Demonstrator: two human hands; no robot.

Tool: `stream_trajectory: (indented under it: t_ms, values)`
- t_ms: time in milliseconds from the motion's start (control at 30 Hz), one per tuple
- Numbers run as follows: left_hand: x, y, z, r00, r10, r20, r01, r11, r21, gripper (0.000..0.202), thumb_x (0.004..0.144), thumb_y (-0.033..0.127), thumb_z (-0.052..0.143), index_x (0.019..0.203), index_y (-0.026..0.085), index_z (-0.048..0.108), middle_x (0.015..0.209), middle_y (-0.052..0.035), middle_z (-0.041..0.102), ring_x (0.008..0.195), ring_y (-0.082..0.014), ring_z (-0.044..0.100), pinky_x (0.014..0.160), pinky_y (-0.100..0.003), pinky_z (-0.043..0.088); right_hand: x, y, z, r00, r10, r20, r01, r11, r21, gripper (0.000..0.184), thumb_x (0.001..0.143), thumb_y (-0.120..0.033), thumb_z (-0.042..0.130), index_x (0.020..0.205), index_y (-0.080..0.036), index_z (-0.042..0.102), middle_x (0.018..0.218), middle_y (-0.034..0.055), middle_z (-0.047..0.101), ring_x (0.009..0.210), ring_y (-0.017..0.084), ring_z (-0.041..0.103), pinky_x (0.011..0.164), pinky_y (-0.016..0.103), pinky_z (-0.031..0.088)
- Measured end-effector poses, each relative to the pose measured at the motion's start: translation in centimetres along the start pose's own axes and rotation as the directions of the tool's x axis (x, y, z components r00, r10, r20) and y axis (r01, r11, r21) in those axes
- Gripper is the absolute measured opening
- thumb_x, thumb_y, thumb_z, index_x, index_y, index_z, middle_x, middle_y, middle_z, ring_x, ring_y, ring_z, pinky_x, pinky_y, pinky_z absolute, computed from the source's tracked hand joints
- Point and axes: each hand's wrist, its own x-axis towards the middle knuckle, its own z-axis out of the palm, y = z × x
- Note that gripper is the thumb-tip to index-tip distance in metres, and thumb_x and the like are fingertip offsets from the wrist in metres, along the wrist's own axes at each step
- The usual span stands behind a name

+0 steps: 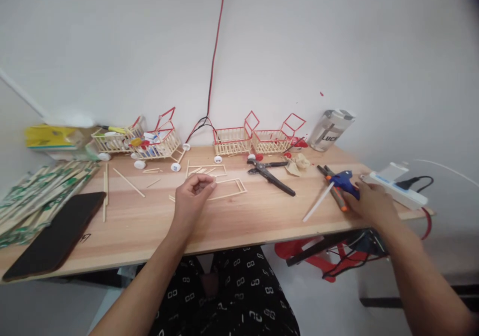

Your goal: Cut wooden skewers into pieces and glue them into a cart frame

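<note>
My left hand [195,192] is over the middle of the table, thumb and fingertips pinched together. Whatever is between them, if anything, is too small to make out. Just beyond and beside it lie two flat rectangular frames of thin wooden sticks, one nearer frame [239,192] and one farther frame [220,167] with short stick pieces on it. At the right, my right hand [374,204] is closed round the handle end of a blue glue gun [345,180], with a white glue stick [318,202] nearby. Its fingers are partly hidden.
Pliers [271,175] lie right of the frames. Several small stick carts [232,141] with red trim stand along the wall. A can [332,129] and power strip [396,189] are at the right. Bundled sticks [41,196] and a black phone [56,236] lie left.
</note>
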Motion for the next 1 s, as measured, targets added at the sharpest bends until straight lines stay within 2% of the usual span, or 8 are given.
stream_trajectory:
  t_ms: [100,167,233,367,533,667,833,1000]
  values:
    - [-0.1,0.3,0.4,0.999,-0.049,0.015,0.050,0.997,-0.063,0.021,0.068,0.030,0.075,0.080,0.015,0.066,0.071,0.0013,0.060,0.061,-0.0085,0.050,0.059,-0.021,0.040,-0.1,-0.9,-2.7,0.985,0.040,0.168,-0.031,0.998,-0.053,0.040,0.084,-0.040,0.058,0.102,-0.008,0.071,0.109,0.0301,0.063,0.094,0.034,0.062,0.070,0.041,0.038]
    - [-0.3,0.6,0.8,0.994,-0.094,0.052,0.100,0.987,-0.125,0.020,0.067,0.029,0.075,0.079,0.015,0.066,0.068,0.0018,0.060,0.060,-0.0080,0.049,0.060,-0.021,0.040,-0.9,-2.9,-4.7,0.961,0.018,0.275,-0.027,0.999,0.028,0.028,0.084,-0.040,0.057,0.087,-0.018,0.074,0.095,0.0204,0.069,0.083,0.030,0.064,0.065,0.039,0.039]
    - [-0.6,1.0,1.3,0.985,-0.142,0.097,0.157,0.972,-0.174,0.020,0.066,0.029,0.076,0.077,0.015,0.066,0.067,0.0021,0.059,0.059,-0.0076,0.048,0.059,-0.021,0.039,-2.3,-6.2,-6.3,0.980,-0.082,0.181,0.037,0.970,0.239,0.020,0.084,-0.036,0.057,0.087,-0.023,0.072,0.092,0.0126,0.072,0.085,0.027,0.065,0.071,0.037,0.042]
    - [-1.5,1.5,2.4,0.963,-0.207,0.173,0.249,0.928,-0.276,0.021,0.064,0.028,0.078,0.077,0.015,0.067,0.066,0.0026,0.059,0.058,-0.0065,0.046,0.058,-0.020,0.037,-6.5,-14.9,-7.0,0.933,-0.347,0.098,0.138,0.594,0.792,0.024,0.085,-0.040,0.055,0.094,-0.024,0.070,0.099,0.0064,0.072,0.088,0.022,0.066,0.073,0.033,0.049]
    - [-2.3,1.4,3.0,0.937,-0.262,0.231,0.337,0.855,-0.396,0.019,0.064,0.026,0.080,0.076,0.016,0.069,0.067,0.0026,0.059,0.059,-0.0054,0.044,0.059,-0.020,0.035,-9.5,-22.3,-5.7,0.858,-0.499,0.121,-0.011,0.217,0.976,0.021,0.085,-0.035,0.058,0.097,-0.022,0.068,0.102,0.0063,0.071,0.096,0.020,0.064,0.082,0.033,0.050]
    - [-2.5,1.0,3.2,0.929,-0.295,0.222,0.364,0.837,-0.409,0.018,0.064,0.027,0.080,0.076,0.017,0.072,0.070,0.0015,0.061,0.062,-0.0060,0.046,0.061,-0.020,0.036,-9.7,-23.9,-4.8,0.842,-0.502,0.199,-0.197,0.059,0.979,0.018,0.081,-0.035,0.064,0.092,-0.021,0.063,0.094,0.0043,0.070,0.086,0.017,0.064,0.074,0.029,0.051]
    - [-2.7,0.8,3.4,0.924,-0.312,0.219,0.374,0.858,-0.353,0.020,0.063,0.030,0.080,0.077,0.016,0.074,0.072,-0.0007,0.065,0.063,-0.0074,0.048,0.060,-0.022,0.036,-9.8,-24.0,-3.8,0.831,-0.493,0.259,-0.301,-0.007,0.953,0.021,0.076,-0.036,0.067,0.089,-0.021,0.061,0.084,0.0014,0.067,0.073,0.014,0.061,0.064,0.027,0.048]
    - [-1.3,1.1,2.5,0.952,-0.205,0.229,0.224,0.973,-0.056,0.021,0.074,0.033,0.070,0.085,0.016,0.074,0.080,-0.0049,0.070,0.065,-0.0126,0.055,0.063,-0.027,0.042,-9.6,-23.5,-3.3,0.866,-0.407,0.291,-0.334,-0.038,0.942,0.025,0.075,-0.037,0.069,0.093,-0.021,0.063,0.084,0.0008,0.066,0.069,0.013,0.057,0.061,0.025,0.045]
